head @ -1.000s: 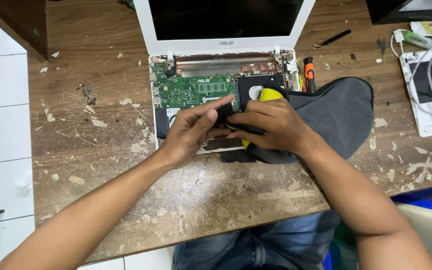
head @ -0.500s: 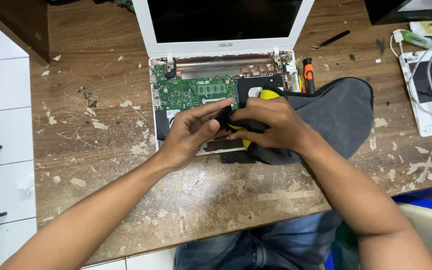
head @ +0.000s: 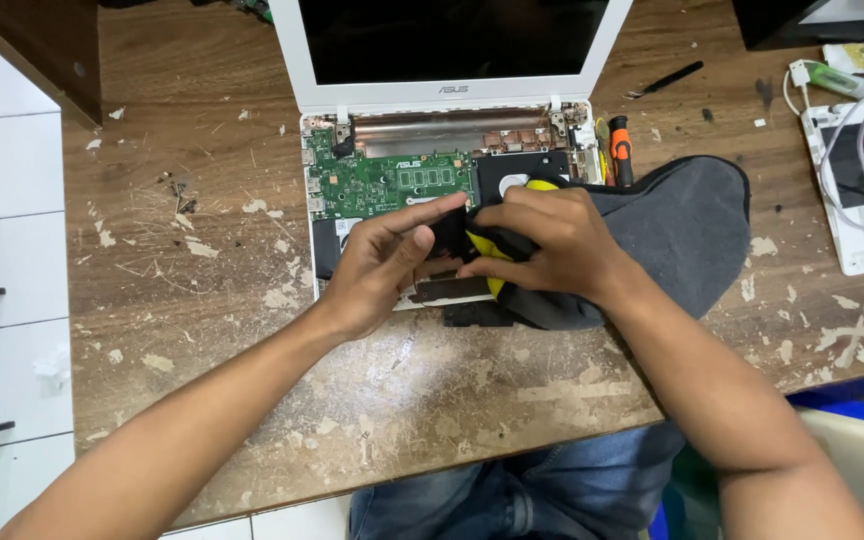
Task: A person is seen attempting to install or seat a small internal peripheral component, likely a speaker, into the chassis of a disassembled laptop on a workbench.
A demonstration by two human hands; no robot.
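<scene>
since the earlier frame our hands have barely shifted: they stay together over the open laptop, the left fingers a touch higher on the black piece than a moment ago

our left hand (head: 382, 262) comes in from the lower left, forearm laid diagonally across the worktop (head: 202, 300), wrist bent a little, thumb and forefinger stretched out towards the right. its grip is narrow, pinched on the edge of the small black piece (head: 449, 232) that sits between both hands

our right hand (head: 542, 238) reaches in from the lower right, knuckles up, fingers curled down and closed over a yellow object (head: 482, 248), which shows only as slivers under the fingers and at the top of the hand; we cannot tell its full shape. the same fingers touch the black piece from the other side, so the two hands meet on it

the black piece and yellow object lie over the lower middle of the white laptop (head: 452, 90), whose base is open, with the green circuit board (head: 392, 185) just above the left fingers. a dark grey cloth (head: 682, 230) lies under the right wrist and spreads to the right. an orange-handled screwdriver (head: 620, 160) rests just beside the laptop's right edge, near the cloth, and black tweezers (head: 664, 80) lie well apart, further up the worktop
</scene>
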